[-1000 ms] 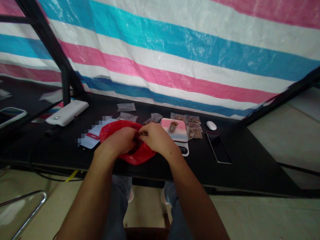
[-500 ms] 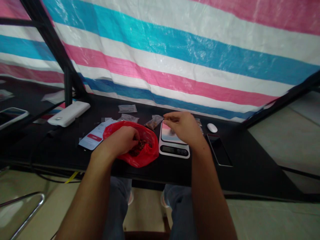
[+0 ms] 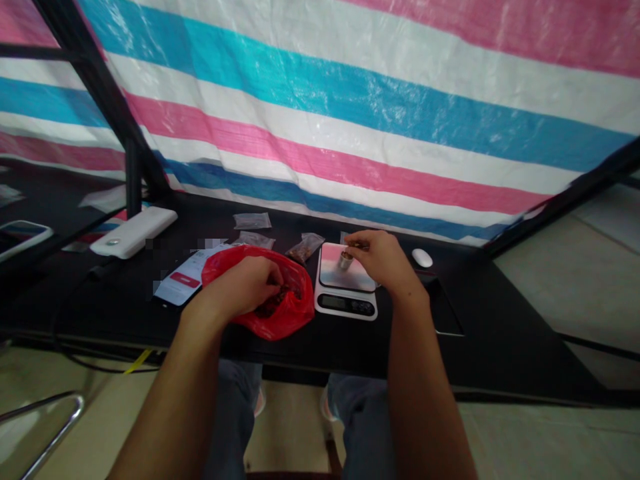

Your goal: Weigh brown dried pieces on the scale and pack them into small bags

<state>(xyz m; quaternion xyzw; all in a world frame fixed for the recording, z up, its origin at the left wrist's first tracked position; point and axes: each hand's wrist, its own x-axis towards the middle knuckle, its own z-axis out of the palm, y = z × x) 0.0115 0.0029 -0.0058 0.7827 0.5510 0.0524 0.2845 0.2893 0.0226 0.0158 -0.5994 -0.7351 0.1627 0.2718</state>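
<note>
My left hand (image 3: 253, 283) reaches into an open red plastic bag (image 3: 295, 317). Its fingers are closed among small dark brown pieces (image 3: 273, 303), and what they grip is hidden. On the pan of a white digital kitchen scale (image 3: 370, 311) stands a small metal cup (image 3: 345, 261) with brown bits at its rim. My right hand (image 3: 383, 257) hovers over the scale's right side, fingertips pinched beside the cup's top with a few brown pieces between them. A clear little bag (image 3: 304, 249) of brown pieces lies just left of the scale.
Small clear bags (image 3: 253, 221) lie behind the red bag. Left of it are a phone with a lit screen (image 3: 177, 280) and a white power bank (image 3: 135, 233). At right lie a white mouse (image 3: 423, 257) and a dark phone (image 3: 443, 307). A striped sheet (image 3: 350, 120) hangs behind.
My right hand has moved right and slightly back toward me, uncovering the metal cup on the scale. My left hand stays in the red bag, its fingers shifted slightly.
</note>
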